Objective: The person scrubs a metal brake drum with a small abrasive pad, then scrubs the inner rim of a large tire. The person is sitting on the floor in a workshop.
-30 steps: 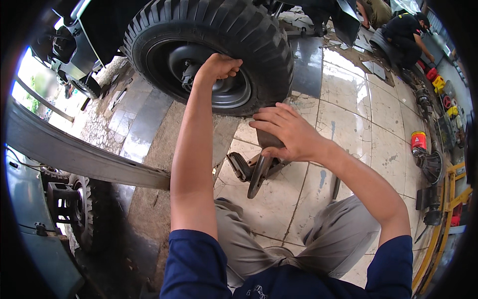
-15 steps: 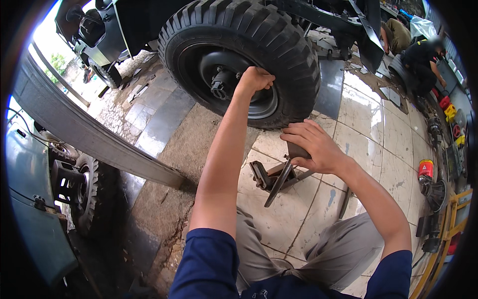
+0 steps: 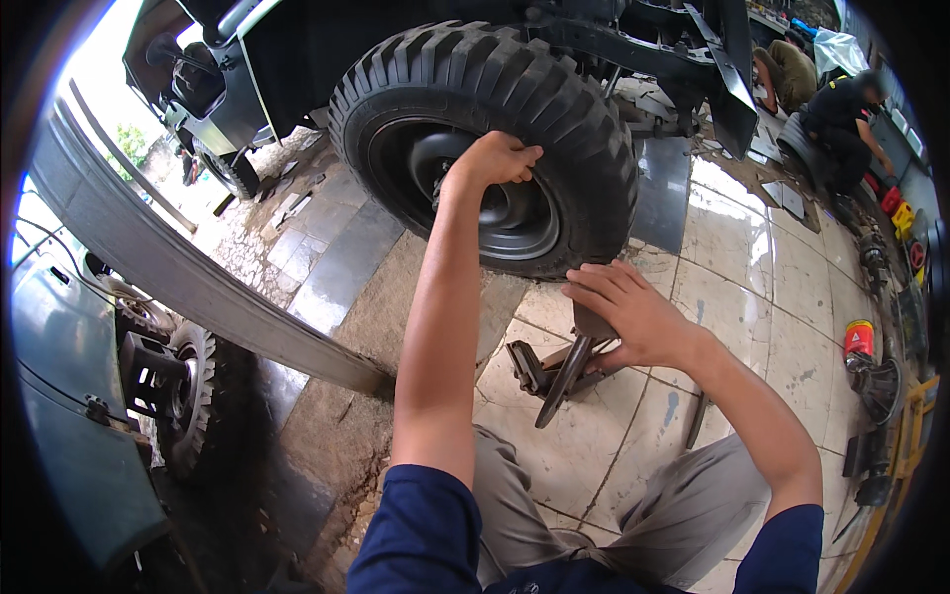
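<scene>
A large black tyre [image 3: 584,129] with deep tread blocks stands in front of me on a dark wheel rim [image 3: 529,236]. My left hand [image 3: 498,158] is closed in front of the rim's right side, fingers curled in; whatever may be in them is hidden. The wrist covers most of the hub. Lower right, below the tyre, my right hand [image 3: 643,322] lies over the top of a rusty brown metal stand [image 3: 562,384], fingers across its flat head and thumb beneath. The stand's angled legs rest on the tiled floor.
A grey post [image 3: 247,302] slants across the left, with a blue-green vehicle panel [image 3: 79,436] and another wheel [image 3: 193,396] beyond it. A red can [image 3: 859,339] and machine parts line the right wall. Two people [image 3: 841,124] crouch at the back right.
The view has shifted slightly, so the scene sits lower and further right. My left hand has moved a little left over the wheel, its wrist now covering the hub. The right hand stays on the stand.
</scene>
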`<action>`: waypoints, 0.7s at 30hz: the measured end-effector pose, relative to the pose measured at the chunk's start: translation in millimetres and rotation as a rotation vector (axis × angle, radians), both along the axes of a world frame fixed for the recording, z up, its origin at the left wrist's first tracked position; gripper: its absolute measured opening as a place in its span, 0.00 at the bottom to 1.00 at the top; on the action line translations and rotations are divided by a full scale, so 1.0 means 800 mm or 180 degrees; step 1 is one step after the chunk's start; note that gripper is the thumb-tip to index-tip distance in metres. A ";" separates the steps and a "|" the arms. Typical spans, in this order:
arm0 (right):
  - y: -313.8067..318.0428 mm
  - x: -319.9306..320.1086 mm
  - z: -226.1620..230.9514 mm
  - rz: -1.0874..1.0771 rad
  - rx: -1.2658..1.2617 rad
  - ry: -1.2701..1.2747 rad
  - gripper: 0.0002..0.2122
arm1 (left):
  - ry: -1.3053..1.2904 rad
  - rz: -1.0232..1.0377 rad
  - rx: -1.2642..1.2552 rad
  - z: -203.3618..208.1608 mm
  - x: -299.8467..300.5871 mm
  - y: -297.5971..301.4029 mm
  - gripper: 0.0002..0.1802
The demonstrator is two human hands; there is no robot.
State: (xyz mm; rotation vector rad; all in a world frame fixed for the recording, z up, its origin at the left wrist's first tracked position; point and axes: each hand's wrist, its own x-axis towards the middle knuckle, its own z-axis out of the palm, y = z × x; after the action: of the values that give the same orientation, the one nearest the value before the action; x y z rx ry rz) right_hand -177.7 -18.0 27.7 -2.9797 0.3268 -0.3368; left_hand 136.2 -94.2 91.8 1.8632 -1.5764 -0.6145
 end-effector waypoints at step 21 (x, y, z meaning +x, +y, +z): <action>0.038 0.000 0.007 0.0028 -0.0349 -0.0085 0.32 | -0.1756 0.0676 -0.3085 0.002 0.011 0.007 0.35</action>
State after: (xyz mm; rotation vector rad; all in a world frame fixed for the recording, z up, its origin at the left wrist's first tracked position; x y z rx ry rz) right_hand -177.7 12.8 33.0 -3.0796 0.3018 -0.4059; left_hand 145.1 -88.6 93.5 1.4182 -1.5294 0.7234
